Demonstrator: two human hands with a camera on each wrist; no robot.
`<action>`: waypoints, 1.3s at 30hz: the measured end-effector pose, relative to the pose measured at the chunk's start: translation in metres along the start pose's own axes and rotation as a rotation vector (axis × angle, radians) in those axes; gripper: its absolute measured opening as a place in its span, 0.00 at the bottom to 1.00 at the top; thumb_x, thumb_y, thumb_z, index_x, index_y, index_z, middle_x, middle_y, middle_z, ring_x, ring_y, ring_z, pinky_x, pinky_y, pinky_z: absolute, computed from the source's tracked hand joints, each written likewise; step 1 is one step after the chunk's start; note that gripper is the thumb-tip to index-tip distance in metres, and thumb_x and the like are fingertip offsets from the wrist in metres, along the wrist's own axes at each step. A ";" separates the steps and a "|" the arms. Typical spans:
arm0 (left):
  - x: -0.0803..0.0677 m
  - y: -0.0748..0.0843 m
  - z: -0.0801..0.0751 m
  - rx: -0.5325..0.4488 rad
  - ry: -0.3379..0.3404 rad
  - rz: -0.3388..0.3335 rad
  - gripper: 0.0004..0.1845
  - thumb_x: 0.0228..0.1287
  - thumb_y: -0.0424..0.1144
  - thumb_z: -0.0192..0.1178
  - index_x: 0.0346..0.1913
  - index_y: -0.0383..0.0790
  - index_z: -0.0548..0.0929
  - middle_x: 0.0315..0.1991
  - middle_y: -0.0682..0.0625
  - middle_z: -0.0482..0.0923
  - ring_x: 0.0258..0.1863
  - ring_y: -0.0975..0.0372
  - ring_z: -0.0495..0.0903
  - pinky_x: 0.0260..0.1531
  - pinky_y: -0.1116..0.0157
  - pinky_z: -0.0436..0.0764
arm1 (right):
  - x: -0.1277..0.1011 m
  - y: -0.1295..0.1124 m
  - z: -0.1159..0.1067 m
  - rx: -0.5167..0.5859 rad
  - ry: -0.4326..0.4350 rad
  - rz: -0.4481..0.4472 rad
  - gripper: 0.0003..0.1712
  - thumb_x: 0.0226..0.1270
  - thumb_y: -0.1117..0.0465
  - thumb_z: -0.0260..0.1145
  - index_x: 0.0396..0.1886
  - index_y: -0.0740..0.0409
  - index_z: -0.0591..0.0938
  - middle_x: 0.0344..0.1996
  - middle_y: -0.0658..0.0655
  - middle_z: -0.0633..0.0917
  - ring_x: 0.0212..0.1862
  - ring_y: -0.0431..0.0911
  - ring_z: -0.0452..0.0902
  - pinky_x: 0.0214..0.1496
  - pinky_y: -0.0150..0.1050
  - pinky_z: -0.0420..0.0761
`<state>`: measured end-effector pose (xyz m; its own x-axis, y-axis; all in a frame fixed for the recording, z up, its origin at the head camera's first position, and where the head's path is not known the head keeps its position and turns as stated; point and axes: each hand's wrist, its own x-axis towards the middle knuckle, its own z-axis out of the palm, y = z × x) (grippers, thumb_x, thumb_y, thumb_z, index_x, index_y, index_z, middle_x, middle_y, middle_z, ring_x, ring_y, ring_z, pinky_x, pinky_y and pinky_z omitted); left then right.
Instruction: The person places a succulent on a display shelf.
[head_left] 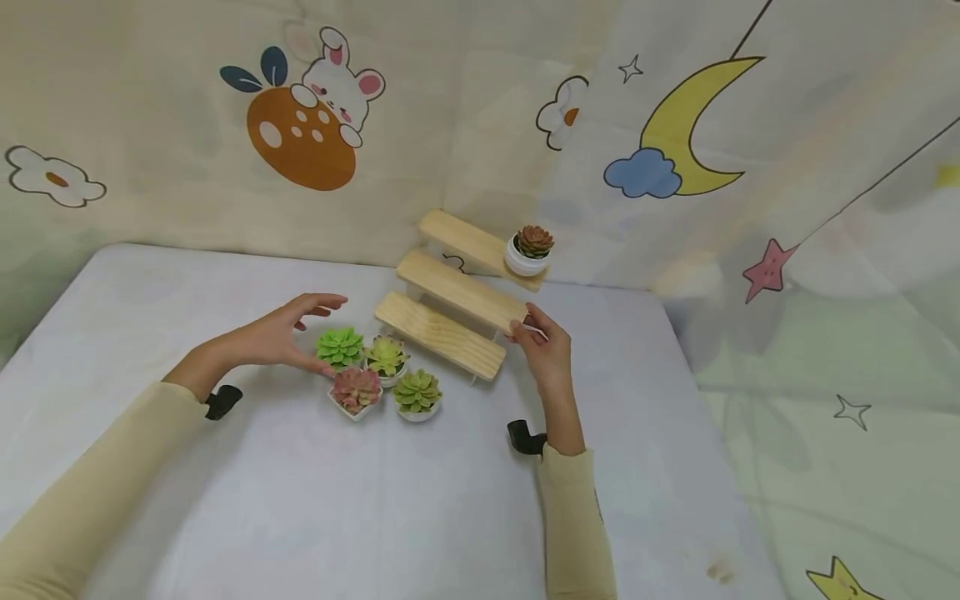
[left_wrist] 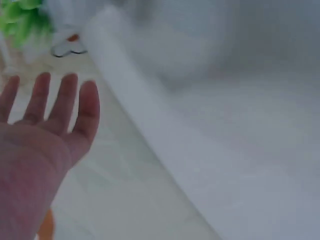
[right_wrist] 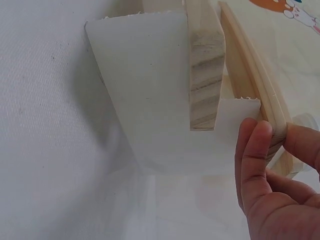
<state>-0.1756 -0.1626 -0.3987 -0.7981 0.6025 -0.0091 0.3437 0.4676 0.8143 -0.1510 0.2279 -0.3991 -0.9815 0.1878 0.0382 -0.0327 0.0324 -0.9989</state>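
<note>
The right hand (head_left: 546, 346) pinches the right end of the middle step of the wooden three-step stand (head_left: 457, 292), fingers (right_wrist: 255, 150) curled over the plank's end. The stand sits near the table's (head_left: 150, 283) far edge, its planks running from near left to far right. The left hand (head_left: 288, 333), fingers relaxed and holding nothing, hovers just left of four potted succulents (head_left: 378, 375) grouped before the lowest step. A fifth potted succulent (head_left: 528, 250) stands on the top step's right end.

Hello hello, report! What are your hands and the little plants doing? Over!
Left hand open beside bright green succulent. Right hand pinching middle step of wooden stand. Three more potted succulents clustered in front. Nothing in the way.
</note>
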 end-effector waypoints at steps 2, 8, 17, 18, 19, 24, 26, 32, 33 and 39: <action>-0.003 -0.010 0.002 -0.021 -0.039 -0.025 0.52 0.47 0.40 0.78 0.73 0.39 0.57 0.70 0.37 0.59 0.66 0.41 0.62 0.55 0.44 0.65 | 0.000 0.001 -0.001 -0.009 0.004 0.007 0.29 0.66 0.74 0.62 0.66 0.74 0.68 0.45 0.64 0.77 0.30 0.34 0.81 0.43 0.35 0.83; -0.003 -0.026 0.011 0.042 -0.069 -0.062 0.45 0.51 0.42 0.76 0.69 0.32 0.65 0.66 0.34 0.66 0.64 0.39 0.66 0.55 0.44 0.71 | 0.001 0.003 -0.001 -0.015 0.009 0.019 0.29 0.66 0.73 0.63 0.66 0.72 0.69 0.47 0.67 0.78 0.31 0.34 0.81 0.41 0.32 0.83; 0.008 -0.028 0.018 0.128 -0.014 -0.066 0.39 0.51 0.42 0.75 0.64 0.28 0.72 0.57 0.34 0.76 0.51 0.47 0.77 0.50 0.50 0.76 | 0.000 0.001 -0.004 0.011 0.028 -0.002 0.29 0.66 0.75 0.62 0.66 0.74 0.69 0.46 0.68 0.77 0.30 0.34 0.81 0.39 0.29 0.82; 0.008 -0.028 0.018 0.127 0.000 -0.069 0.39 0.50 0.42 0.76 0.63 0.28 0.72 0.56 0.35 0.77 0.48 0.49 0.78 0.48 0.52 0.77 | 0.000 0.001 -0.004 0.015 0.029 -0.004 0.28 0.66 0.75 0.62 0.66 0.74 0.69 0.46 0.68 0.78 0.30 0.34 0.81 0.38 0.29 0.82; 0.007 -0.028 0.019 0.125 0.018 -0.076 0.39 0.50 0.42 0.76 0.63 0.28 0.73 0.55 0.35 0.77 0.46 0.51 0.78 0.47 0.55 0.78 | 0.001 0.001 -0.004 0.020 0.027 -0.007 0.28 0.66 0.75 0.62 0.66 0.74 0.69 0.46 0.68 0.78 0.29 0.34 0.81 0.38 0.29 0.82; 0.002 -0.027 0.015 0.089 0.144 -0.149 0.41 0.49 0.42 0.76 0.64 0.28 0.71 0.52 0.37 0.77 0.42 0.57 0.77 0.39 0.69 0.78 | 0.002 0.003 -0.003 0.030 -0.006 -0.008 0.29 0.66 0.76 0.62 0.66 0.75 0.68 0.44 0.65 0.78 0.29 0.34 0.82 0.39 0.29 0.82; 0.002 -0.025 0.013 0.086 0.187 -0.162 0.40 0.50 0.42 0.76 0.64 0.28 0.70 0.52 0.38 0.77 0.41 0.56 0.76 0.37 0.71 0.76 | 0.002 0.004 -0.003 0.030 -0.010 -0.007 0.29 0.66 0.76 0.62 0.66 0.75 0.68 0.43 0.63 0.77 0.29 0.34 0.82 0.39 0.29 0.82; 0.010 -0.012 0.009 0.087 0.238 -0.164 0.40 0.52 0.44 0.74 0.66 0.31 0.70 0.55 0.39 0.75 0.42 0.54 0.75 0.38 0.70 0.74 | 0.002 0.007 -0.005 0.035 -0.010 -0.019 0.29 0.66 0.76 0.61 0.66 0.76 0.68 0.44 0.65 0.77 0.29 0.34 0.82 0.39 0.28 0.82; 0.011 -0.009 0.009 0.089 0.241 -0.165 0.40 0.53 0.44 0.74 0.66 0.31 0.70 0.55 0.39 0.75 0.43 0.54 0.75 0.38 0.70 0.74 | 0.002 0.007 -0.005 0.036 -0.011 -0.018 0.29 0.66 0.76 0.61 0.66 0.76 0.68 0.45 0.66 0.77 0.29 0.34 0.82 0.39 0.28 0.82; 0.024 0.011 0.006 0.103 0.327 -0.117 0.37 0.52 0.43 0.74 0.63 0.32 0.72 0.53 0.40 0.76 0.41 0.56 0.75 0.37 0.72 0.74 | 0.004 0.005 -0.004 -0.004 -0.007 -0.028 0.29 0.66 0.74 0.62 0.66 0.75 0.69 0.45 0.67 0.77 0.28 0.33 0.81 0.39 0.27 0.81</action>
<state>-0.1882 -0.1390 -0.3932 -0.9452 0.3106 0.1009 0.2758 0.5937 0.7559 -0.1544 0.2330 -0.4039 -0.9815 0.1799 0.0661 -0.0595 0.0417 -0.9974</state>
